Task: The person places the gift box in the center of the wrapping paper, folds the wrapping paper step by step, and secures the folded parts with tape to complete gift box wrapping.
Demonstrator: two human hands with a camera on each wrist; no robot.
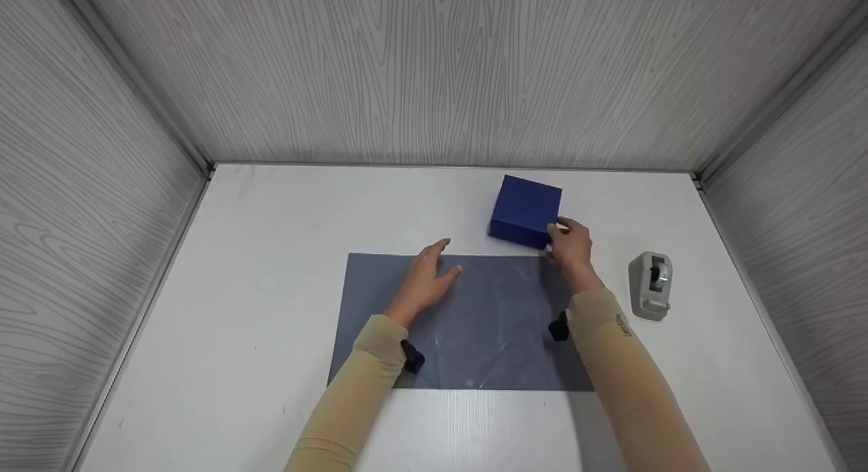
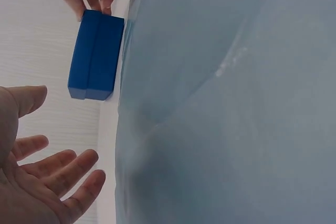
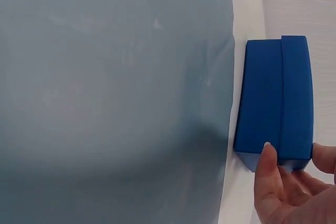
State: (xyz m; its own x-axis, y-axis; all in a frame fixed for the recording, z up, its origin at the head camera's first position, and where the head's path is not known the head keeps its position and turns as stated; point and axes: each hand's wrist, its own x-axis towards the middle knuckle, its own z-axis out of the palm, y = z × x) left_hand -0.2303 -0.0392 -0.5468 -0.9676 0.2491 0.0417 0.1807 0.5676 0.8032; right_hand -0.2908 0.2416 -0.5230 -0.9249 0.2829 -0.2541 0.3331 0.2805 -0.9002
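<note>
A blue lidded box point(image 1: 525, 207) is at the far side of the white table, just beyond the grey-blue sheet. My right hand point(image 1: 571, 245) grips its near right corner, with the thumb and fingers on either side as the right wrist view shows of the box point(image 3: 273, 98). My left hand point(image 1: 424, 282) hovers over the sheet's upper left part, fingers spread and holding nothing. The thin, glossy, creased sheet point(image 1: 475, 323) lies flat below both forearms. In the left wrist view the left palm point(image 2: 31, 187) faces the box point(image 2: 97, 56) from a distance.
A grey tape dispenser point(image 1: 651, 285) stands on the white table point(image 1: 237, 309), right of the right forearm. Pale wood-grain walls point(image 1: 441, 79) close off the table at the back and both sides.
</note>
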